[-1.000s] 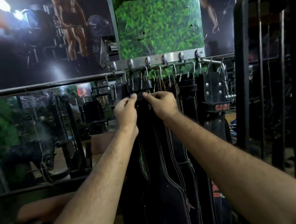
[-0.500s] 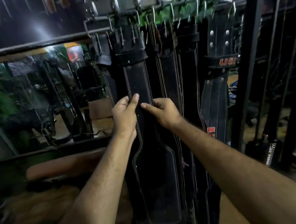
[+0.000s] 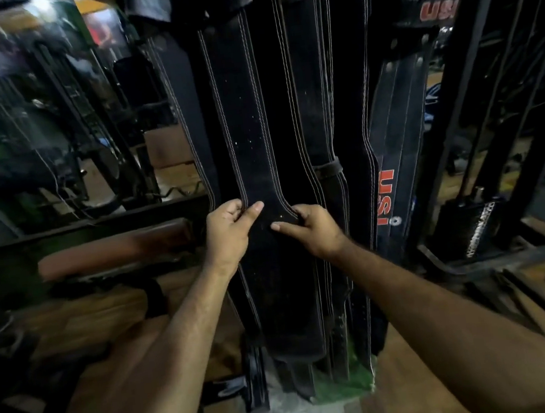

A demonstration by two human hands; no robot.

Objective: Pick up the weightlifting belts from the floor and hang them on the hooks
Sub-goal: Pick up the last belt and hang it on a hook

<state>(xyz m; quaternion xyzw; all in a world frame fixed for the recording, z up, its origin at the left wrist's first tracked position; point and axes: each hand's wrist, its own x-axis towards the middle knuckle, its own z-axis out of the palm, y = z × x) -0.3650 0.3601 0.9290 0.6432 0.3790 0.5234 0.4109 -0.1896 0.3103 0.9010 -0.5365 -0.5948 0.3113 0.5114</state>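
Note:
A black weightlifting belt (image 3: 247, 135) with white stitching hangs straight down in front of me, among several other dark belts. My left hand (image 3: 228, 234) grips its left edge where the belt widens, thumb across the front. My right hand (image 3: 312, 230) grips its right edge at the same height. Beside it to the right hangs a belt with red USI lettering (image 3: 385, 194). The hooks are out of view above the frame.
A black steel rack frame (image 3: 474, 91) stands close on the right, with a weight stack (image 3: 468, 229) at its base. A mirror wall (image 3: 54, 128) fills the left. A brown padded bench (image 3: 114, 250) lies low on the left. Wooden floor shows below.
Both hands have slid down the hanging belt from its buckle end at the hooks to its wide middle part. My view has tilted down, so the hooks have left the frame.

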